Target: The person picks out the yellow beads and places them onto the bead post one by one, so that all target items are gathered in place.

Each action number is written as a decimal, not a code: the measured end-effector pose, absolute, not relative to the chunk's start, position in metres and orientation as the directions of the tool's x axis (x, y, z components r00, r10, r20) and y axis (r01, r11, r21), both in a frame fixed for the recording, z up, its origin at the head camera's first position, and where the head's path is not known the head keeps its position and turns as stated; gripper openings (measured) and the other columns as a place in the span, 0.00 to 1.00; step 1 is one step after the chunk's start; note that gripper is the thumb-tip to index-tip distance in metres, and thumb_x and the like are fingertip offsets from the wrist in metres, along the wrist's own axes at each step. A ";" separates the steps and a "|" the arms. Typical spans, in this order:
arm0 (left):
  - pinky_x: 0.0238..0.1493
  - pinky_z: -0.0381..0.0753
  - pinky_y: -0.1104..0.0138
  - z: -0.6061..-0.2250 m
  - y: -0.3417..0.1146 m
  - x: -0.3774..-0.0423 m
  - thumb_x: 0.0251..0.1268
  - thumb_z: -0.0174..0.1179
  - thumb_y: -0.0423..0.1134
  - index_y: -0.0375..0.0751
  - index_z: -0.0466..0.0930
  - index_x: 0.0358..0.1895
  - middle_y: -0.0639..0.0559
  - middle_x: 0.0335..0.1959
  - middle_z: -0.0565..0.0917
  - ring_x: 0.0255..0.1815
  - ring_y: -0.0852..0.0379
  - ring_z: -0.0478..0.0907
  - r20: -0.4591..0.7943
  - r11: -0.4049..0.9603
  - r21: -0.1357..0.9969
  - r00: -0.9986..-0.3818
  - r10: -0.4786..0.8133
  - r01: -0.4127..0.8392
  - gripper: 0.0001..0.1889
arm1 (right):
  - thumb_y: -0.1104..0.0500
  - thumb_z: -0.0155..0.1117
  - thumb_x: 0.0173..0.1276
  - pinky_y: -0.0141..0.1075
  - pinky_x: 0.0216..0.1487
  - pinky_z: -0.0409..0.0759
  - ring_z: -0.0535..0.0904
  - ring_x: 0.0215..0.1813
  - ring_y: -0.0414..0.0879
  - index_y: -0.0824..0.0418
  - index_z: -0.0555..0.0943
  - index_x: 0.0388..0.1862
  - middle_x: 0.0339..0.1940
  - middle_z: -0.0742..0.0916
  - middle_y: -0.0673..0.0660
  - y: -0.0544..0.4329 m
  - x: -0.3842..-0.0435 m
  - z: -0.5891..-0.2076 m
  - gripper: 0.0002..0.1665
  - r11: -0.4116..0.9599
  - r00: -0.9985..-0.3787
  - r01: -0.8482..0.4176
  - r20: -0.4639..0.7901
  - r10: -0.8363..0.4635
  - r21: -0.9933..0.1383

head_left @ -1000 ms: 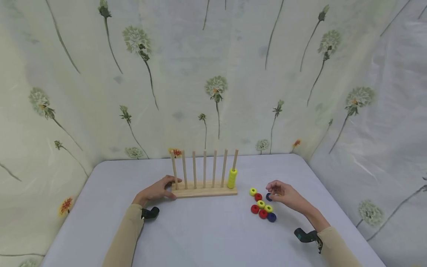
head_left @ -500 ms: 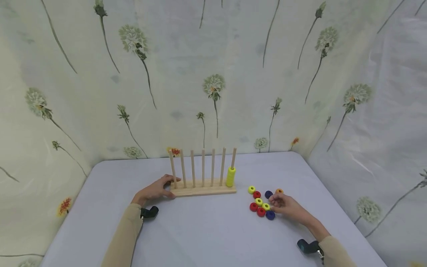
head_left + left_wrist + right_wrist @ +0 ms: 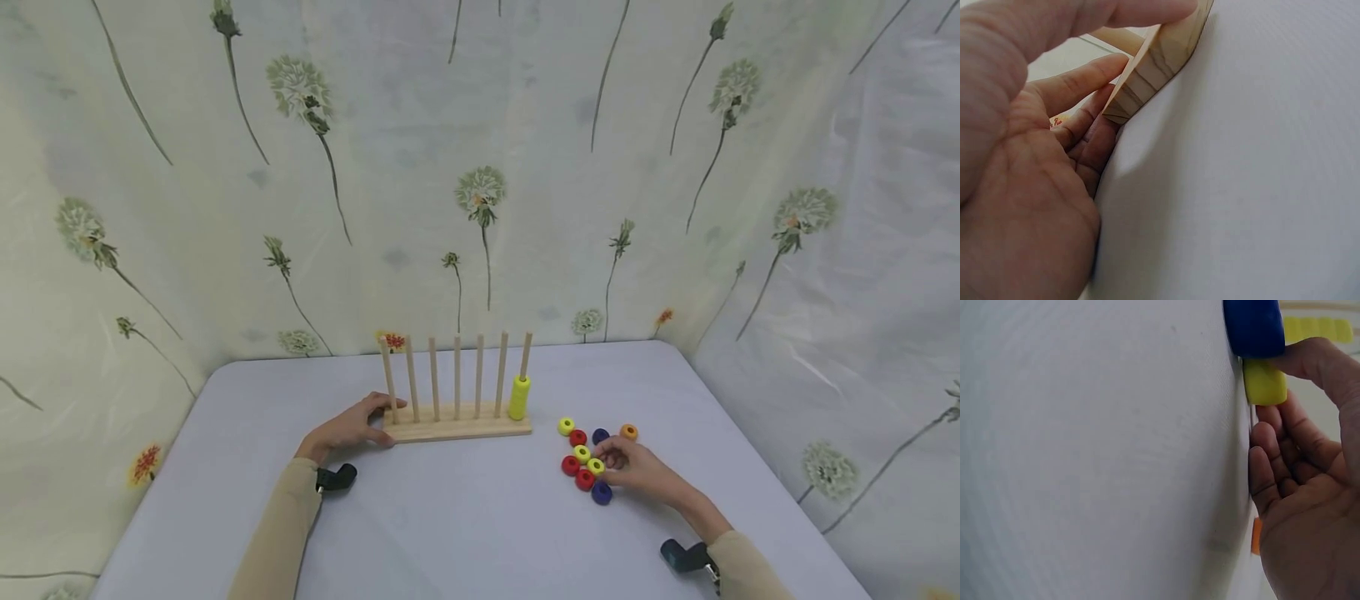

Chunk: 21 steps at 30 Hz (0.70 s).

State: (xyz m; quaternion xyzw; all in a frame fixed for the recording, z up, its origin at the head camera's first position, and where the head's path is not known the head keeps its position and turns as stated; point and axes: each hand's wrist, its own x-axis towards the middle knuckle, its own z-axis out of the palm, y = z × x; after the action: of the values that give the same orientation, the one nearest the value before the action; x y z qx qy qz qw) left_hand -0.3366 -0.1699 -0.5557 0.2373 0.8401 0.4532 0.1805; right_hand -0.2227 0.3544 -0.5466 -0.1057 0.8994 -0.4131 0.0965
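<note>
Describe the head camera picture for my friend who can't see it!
A person's right hand pinches a yellow bead among loose red, yellow and blue beads on a pale table. The left hand grips a wooden peg rack, with yellow beads stacked on its rightmost peg.

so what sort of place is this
Probably a makeshift recording booth: dandelion-print sheeting hangs on three sides of a pale table, and a small dark camera sits at each wrist.

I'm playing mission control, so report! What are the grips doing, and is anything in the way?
Left grip: holding wooden rack by its end. Right grip: pinching yellow bead. Possibly in the way: blue bead, red bead close by.
</note>
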 end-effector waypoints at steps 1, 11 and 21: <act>0.69 0.56 0.45 -0.556 -0.170 -0.337 0.48 0.74 0.42 0.50 0.72 0.64 0.43 0.66 0.64 0.68 0.41 0.62 -0.089 0.478 0.846 -0.822 0.563 0.236 0.35 | 0.59 0.71 0.57 0.28 0.40 0.74 0.72 0.40 0.41 0.64 0.76 0.49 0.41 0.80 0.55 0.354 -0.223 -0.547 0.22 0.640 -0.960 -0.110 -0.087 -0.267 -0.761; 0.67 0.57 0.46 -0.554 -0.169 -0.334 0.49 0.74 0.41 0.49 0.72 0.64 0.43 0.64 0.66 0.67 0.42 0.62 -0.075 0.469 0.848 -0.820 0.567 0.246 0.35 | 0.59 0.71 0.56 0.28 0.38 0.74 0.72 0.39 0.42 0.61 0.78 0.47 0.38 0.79 0.53 0.353 -0.222 -0.548 0.20 0.682 -0.971 -0.071 -0.105 -0.213 -0.728; 0.65 0.60 0.49 -0.552 -0.170 -0.334 0.49 0.74 0.41 0.49 0.71 0.65 0.43 0.62 0.66 0.65 0.44 0.64 -0.065 0.472 0.840 -0.813 0.579 0.269 0.35 | 0.59 0.65 0.63 0.29 0.40 0.75 0.73 0.42 0.46 0.62 0.76 0.49 0.44 0.80 0.57 0.349 -0.237 -0.527 0.16 0.634 -0.982 -0.095 -0.032 -0.187 -0.767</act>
State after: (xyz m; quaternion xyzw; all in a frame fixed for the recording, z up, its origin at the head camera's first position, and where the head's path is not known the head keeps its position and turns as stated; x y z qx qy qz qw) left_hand -0.3340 -0.1700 -0.5521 0.2523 0.8402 0.4476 0.1731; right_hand -0.2371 0.3494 -0.5273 -0.0782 0.9023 -0.4205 0.0544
